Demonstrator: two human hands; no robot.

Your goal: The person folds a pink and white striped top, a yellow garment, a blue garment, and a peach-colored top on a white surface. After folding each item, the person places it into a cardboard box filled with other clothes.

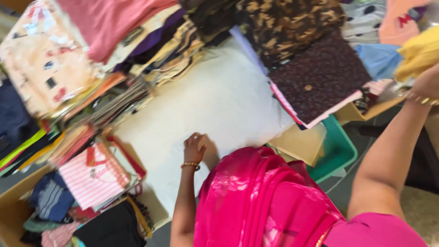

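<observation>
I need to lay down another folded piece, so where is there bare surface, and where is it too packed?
The white surface is bare in the middle, bordered by the leaning clothing stacks on the left, the dark maroon folded fabric on the right, and the left hand resting at its near edge. The striped garments and the camouflage pile leave no room.

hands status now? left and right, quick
Left hand: fingers curled, resting on the white cloth, holding nothing.
Right hand: raised by the yellow fabric, mostly out of frame; grip cannot be told.
</observation>
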